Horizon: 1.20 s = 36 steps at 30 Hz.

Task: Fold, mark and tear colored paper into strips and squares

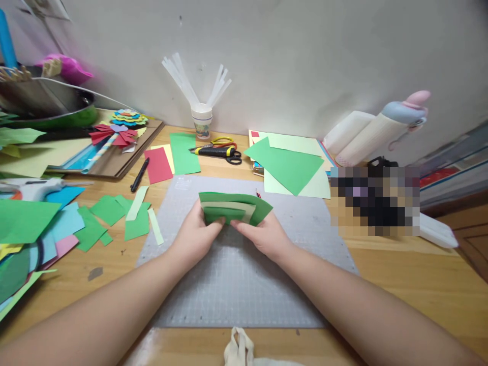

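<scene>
Both hands hold a layered piece of green paper (pixel 263 209) above the grey cutting mat (pixel 244 284). A pale green layer and a darker green one lie on its near face. My left hand (pixel 198 229) grips the left side, thumb in front and fingers hidden behind. On the right side, my right hand (pixel 265 234) holds it the same way, its thumb close to the left thumb. Just behind the paper, a small thin red-and-dark tip (pixel 258 193) shows on the mat; the rest of it is hidden.
Green paper scraps (pixel 89 229), pale strips and a black pen (pixel 140 174) lie left, near a glue gun (pixel 34 189). Behind the mat are scissors (pixel 232 156), a cutter, a paper cup (pixel 202 121) of white strips and green sheets (pixel 292 165). A bottle (pixel 377 129) lies right, near a blurred patch.
</scene>
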Available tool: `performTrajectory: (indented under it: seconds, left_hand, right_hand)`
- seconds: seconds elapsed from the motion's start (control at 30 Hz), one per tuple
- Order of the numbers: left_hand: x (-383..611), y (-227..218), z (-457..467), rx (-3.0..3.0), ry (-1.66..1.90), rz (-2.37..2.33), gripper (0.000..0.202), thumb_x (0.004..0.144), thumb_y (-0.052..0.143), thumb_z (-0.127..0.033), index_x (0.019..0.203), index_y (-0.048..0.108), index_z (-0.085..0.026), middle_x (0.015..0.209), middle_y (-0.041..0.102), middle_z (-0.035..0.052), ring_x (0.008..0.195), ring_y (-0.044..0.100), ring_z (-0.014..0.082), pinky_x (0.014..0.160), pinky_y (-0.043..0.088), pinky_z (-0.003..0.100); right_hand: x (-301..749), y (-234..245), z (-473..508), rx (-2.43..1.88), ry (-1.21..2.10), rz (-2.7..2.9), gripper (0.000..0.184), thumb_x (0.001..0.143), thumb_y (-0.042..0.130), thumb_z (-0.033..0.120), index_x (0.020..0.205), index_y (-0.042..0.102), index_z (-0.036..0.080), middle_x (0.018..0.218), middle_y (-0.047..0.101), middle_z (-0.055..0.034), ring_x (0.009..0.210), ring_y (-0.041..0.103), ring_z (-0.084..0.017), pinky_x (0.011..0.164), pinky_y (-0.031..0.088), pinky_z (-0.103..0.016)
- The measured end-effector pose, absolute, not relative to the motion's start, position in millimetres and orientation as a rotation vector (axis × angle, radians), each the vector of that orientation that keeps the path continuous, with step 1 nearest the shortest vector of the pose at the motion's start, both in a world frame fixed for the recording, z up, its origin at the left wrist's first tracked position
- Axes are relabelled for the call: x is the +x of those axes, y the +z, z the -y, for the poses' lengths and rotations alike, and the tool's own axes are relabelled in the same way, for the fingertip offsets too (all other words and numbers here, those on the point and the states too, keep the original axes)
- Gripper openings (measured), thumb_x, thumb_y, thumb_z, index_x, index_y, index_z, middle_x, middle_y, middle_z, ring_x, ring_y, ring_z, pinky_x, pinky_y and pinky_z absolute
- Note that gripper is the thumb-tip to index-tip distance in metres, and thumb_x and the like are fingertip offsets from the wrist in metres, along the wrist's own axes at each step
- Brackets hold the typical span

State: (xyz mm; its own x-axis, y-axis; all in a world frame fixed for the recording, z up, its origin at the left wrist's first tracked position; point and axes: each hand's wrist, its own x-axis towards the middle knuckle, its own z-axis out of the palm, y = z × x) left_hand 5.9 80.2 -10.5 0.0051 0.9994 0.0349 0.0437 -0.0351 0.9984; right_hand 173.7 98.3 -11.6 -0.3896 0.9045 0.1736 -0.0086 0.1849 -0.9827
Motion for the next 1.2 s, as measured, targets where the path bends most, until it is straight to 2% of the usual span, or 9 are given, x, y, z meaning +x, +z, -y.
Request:
performTrajectory:
  seconds: [0.13,0.3,0.5,0.8,1.2]
  left_hand:
    - [4.8,-11.3,-80.4,1.287,1.161,-1.211,0.035,0.078,0.064,-0.029,0.11,0.06,-0.017,0.118,0.067,0.0095,0.111,0.061,0.0269,0.098,0.046,0.044]
    - [0.7,-13.1,-82.6,1.293,1.119,-1.236,0.033,0.079,0.063,-0.034,0.107,0.064,-0.016,0.111,0.07,0.0093,0.108,0.062,0.0289,0.098,0.046,0.047]
    - [2.4,-8.6,-81.4,1.292,1.112,-1.245,0.034,0.079,0.064,-0.035,0.108,0.065,-0.017,0.113,0.07,0.0093,0.109,0.062,0.0289,0.099,0.045,0.047]
    - [1.3,-7.1,-82.0,1.32,1.108,-1.271,0.034,0.078,0.064,-0.033,0.107,0.064,-0.016,0.114,0.07,0.01,0.108,0.062,0.0289,0.1,0.045,0.047]
    - [2.4,-6.1,-81.6,1.327,1.092,-1.284,0.035,0.079,0.063,-0.033,0.11,0.064,-0.016,0.114,0.07,0.0096,0.115,0.06,0.0292,0.101,0.044,0.047]
  right_hand:
    - [180.3,-7.7,-97.2,-0.916,1.287,1.592,0.025,0.077,0.063,0.02,0.101,0.067,0.025,0.099,0.073,-0.0016,0.099,0.066,-0.022,0.093,0.049,-0.042]
    - [193.0,-6.0,-99.2,-0.975,1.181,1.503,0.042,0.068,0.048,0.01,0.107,0.057,0.025,0.103,0.069,-0.0013,0.091,0.065,-0.018,0.079,0.051,-0.034]
    - [193.0,-15.7,-106.7,-1.051,1.157,1.517,0.044,0.063,0.049,0.006,0.103,0.056,0.024,0.09,0.068,0.0005,0.081,0.064,-0.016,0.068,0.049,-0.029]
    - [190.8,-20.8,-109.7,-1.018,1.219,1.533,0.035,0.071,0.056,0.012,0.103,0.058,0.023,0.1,0.07,-0.0021,0.09,0.067,-0.019,0.081,0.053,-0.035]
    - [188.6,-19.7,-107.1,-1.027,1.215,1.548,0.03,0.072,0.056,0.013,0.1,0.057,0.023,0.103,0.069,-0.0029,0.095,0.066,-0.02,0.085,0.052,-0.038]
